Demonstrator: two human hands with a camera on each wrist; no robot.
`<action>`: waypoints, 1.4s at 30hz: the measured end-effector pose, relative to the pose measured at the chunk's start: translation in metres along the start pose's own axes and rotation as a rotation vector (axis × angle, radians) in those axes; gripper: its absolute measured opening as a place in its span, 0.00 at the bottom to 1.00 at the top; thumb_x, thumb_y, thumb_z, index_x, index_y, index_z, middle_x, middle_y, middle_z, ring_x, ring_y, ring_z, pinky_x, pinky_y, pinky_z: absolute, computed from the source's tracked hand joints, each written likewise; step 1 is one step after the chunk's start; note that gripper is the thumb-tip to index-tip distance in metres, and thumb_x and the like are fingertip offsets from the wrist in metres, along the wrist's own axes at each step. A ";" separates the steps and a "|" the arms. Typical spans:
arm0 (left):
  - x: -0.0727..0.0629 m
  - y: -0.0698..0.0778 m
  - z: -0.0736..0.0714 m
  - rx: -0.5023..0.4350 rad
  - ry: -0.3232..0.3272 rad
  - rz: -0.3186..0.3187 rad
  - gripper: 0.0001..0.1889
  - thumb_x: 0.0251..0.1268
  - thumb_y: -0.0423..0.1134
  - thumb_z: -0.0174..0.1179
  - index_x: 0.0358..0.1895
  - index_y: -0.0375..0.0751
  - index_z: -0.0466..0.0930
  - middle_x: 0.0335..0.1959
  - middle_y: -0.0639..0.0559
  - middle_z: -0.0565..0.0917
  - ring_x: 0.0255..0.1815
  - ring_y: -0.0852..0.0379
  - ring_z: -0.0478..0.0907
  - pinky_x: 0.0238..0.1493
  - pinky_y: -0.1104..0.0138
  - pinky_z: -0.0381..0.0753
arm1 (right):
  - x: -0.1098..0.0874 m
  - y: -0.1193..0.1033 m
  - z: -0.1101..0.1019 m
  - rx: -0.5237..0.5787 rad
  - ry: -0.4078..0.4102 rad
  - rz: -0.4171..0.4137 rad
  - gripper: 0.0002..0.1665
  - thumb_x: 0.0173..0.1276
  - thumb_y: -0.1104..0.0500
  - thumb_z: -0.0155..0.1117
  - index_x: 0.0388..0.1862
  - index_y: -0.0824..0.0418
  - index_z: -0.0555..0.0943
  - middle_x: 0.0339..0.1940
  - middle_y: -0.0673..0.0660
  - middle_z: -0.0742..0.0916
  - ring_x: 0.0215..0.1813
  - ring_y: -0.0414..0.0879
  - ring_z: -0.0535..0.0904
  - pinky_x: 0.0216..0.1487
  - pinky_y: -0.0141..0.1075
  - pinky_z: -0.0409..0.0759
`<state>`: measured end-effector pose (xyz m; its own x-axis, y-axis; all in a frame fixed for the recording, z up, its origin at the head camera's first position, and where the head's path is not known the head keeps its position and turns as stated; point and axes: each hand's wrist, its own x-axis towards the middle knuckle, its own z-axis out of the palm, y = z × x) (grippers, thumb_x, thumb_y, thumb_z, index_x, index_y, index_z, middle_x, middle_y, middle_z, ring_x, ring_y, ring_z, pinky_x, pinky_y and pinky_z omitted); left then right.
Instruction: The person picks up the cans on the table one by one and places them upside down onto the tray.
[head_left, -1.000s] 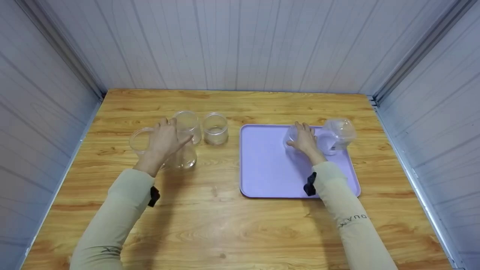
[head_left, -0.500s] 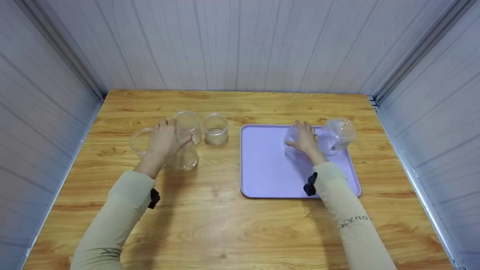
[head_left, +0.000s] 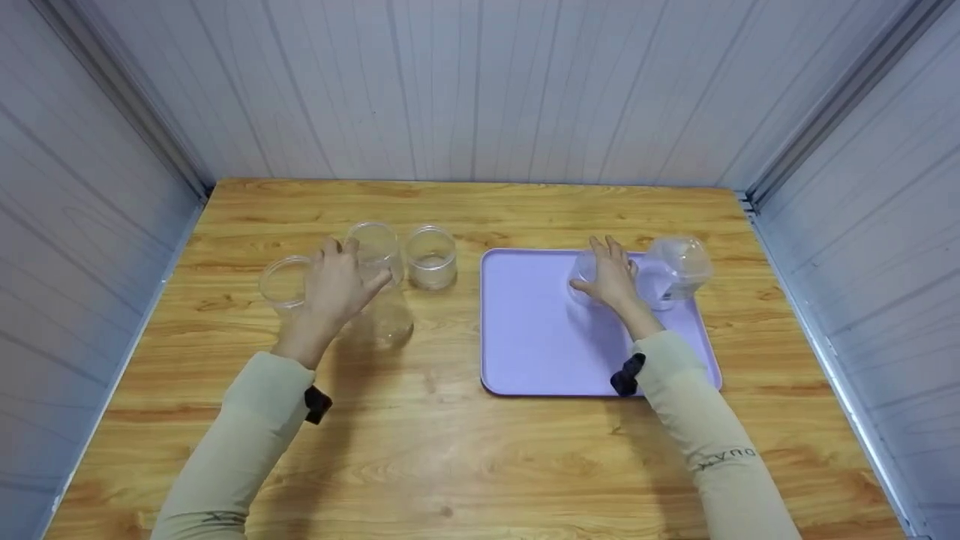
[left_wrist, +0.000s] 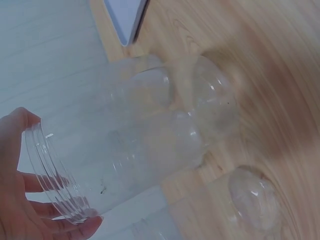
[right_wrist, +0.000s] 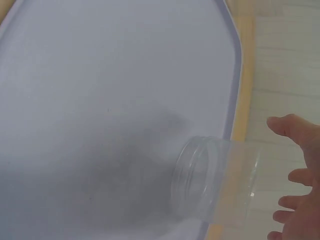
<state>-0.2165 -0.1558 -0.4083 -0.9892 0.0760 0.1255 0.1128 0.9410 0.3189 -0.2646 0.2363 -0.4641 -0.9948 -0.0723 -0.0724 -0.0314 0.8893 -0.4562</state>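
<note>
My left hand (head_left: 334, 289) grips a tall clear plastic jar (left_wrist: 120, 155) by its threaded rim from above. The thumb is on one side of the mouth and the fingers on the other. In the head view this jar's base (head_left: 391, 328) shows close over the table, right of the wrist. My right hand (head_left: 615, 281) hovers over a short clear jar (right_wrist: 215, 182) that stands mouth down on the lilac tray (head_left: 525, 337). Its fingers are spread, and the right wrist view shows a gap between them and the jar's base.
Another clear jar (head_left: 684, 262) stands upside down at the tray's right back corner. Around my left hand are more upright clear jars: a tall one (head_left: 281, 281) at left, one (head_left: 379, 244) behind, and a shorter one (head_left: 433, 262) to the right. Panel walls (head_left: 480, 90) enclose the table.
The left hand has shifted slightly right, and the base of the jar it holds has swung right. The right hand has barely moved; its fingers now stand a little farther up from the short jar.
</note>
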 end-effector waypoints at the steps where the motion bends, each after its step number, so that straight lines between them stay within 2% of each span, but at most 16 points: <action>1: 0.000 0.001 0.000 -0.012 0.006 -0.003 0.37 0.56 0.59 0.49 0.56 0.28 0.64 0.47 0.27 0.67 0.45 0.33 0.66 0.41 0.47 0.72 | -0.001 -0.001 0.000 0.003 0.005 -0.001 0.49 0.55 0.51 0.65 0.69 0.63 0.50 0.68 0.67 0.51 0.68 0.62 0.42 0.62 0.59 0.40; 10: -0.004 0.009 -0.002 -0.091 0.037 -0.018 0.35 0.56 0.59 0.48 0.56 0.30 0.66 0.48 0.28 0.68 0.45 0.34 0.67 0.43 0.47 0.70 | -0.010 -0.010 -0.003 0.056 0.042 -0.022 0.49 0.56 0.49 0.64 0.69 0.63 0.49 0.68 0.68 0.53 0.67 0.62 0.44 0.61 0.60 0.43; 19: -0.006 0.014 0.004 -0.244 0.078 -0.060 0.35 0.57 0.59 0.48 0.58 0.31 0.66 0.50 0.31 0.68 0.48 0.35 0.68 0.42 0.47 0.72 | -0.022 -0.020 -0.004 0.217 0.060 -0.073 0.49 0.56 0.50 0.63 0.68 0.65 0.50 0.67 0.68 0.54 0.66 0.63 0.47 0.59 0.62 0.48; 23: -0.008 0.016 0.010 -0.292 0.076 -0.081 0.36 0.58 0.59 0.47 0.59 0.32 0.64 0.52 0.31 0.67 0.47 0.36 0.69 0.40 0.49 0.74 | -0.027 -0.026 -0.003 0.298 0.069 -0.099 0.48 0.56 0.50 0.64 0.68 0.67 0.52 0.67 0.68 0.55 0.67 0.62 0.48 0.62 0.56 0.51; 26: -0.009 0.018 0.015 -0.339 0.103 -0.095 0.35 0.57 0.59 0.48 0.58 0.31 0.65 0.51 0.33 0.68 0.44 0.37 0.70 0.38 0.50 0.75 | -0.030 -0.029 -0.001 0.325 0.079 -0.112 0.47 0.56 0.49 0.63 0.67 0.66 0.53 0.67 0.67 0.56 0.67 0.60 0.48 0.63 0.53 0.51; 32: -0.010 0.021 0.028 -0.434 0.178 -0.083 0.33 0.57 0.56 0.50 0.56 0.29 0.67 0.48 0.34 0.71 0.45 0.39 0.71 0.44 0.52 0.73 | -0.034 -0.033 0.003 0.403 0.096 -0.117 0.46 0.56 0.50 0.64 0.67 0.66 0.54 0.67 0.65 0.58 0.68 0.60 0.45 0.64 0.53 0.48; 36: -0.009 0.024 0.036 -0.479 0.202 -0.079 0.32 0.58 0.55 0.50 0.55 0.29 0.68 0.46 0.35 0.72 0.46 0.39 0.71 0.46 0.53 0.72 | -0.037 -0.034 0.009 0.468 0.093 -0.110 0.45 0.57 0.51 0.64 0.67 0.65 0.54 0.66 0.65 0.60 0.66 0.60 0.51 0.63 0.52 0.53; 42: -0.009 0.032 0.047 -0.584 0.216 -0.080 0.32 0.58 0.54 0.51 0.55 0.28 0.67 0.46 0.35 0.72 0.43 0.42 0.72 0.42 0.55 0.74 | -0.041 -0.035 0.017 0.585 0.070 -0.080 0.43 0.58 0.50 0.63 0.68 0.61 0.55 0.66 0.63 0.60 0.64 0.60 0.56 0.60 0.52 0.58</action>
<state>-0.2085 -0.1104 -0.4438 -0.9623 -0.1129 0.2475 0.1321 0.6014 0.7879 -0.2207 0.2003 -0.4601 -0.9961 -0.0817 0.0321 -0.0678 0.4840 -0.8724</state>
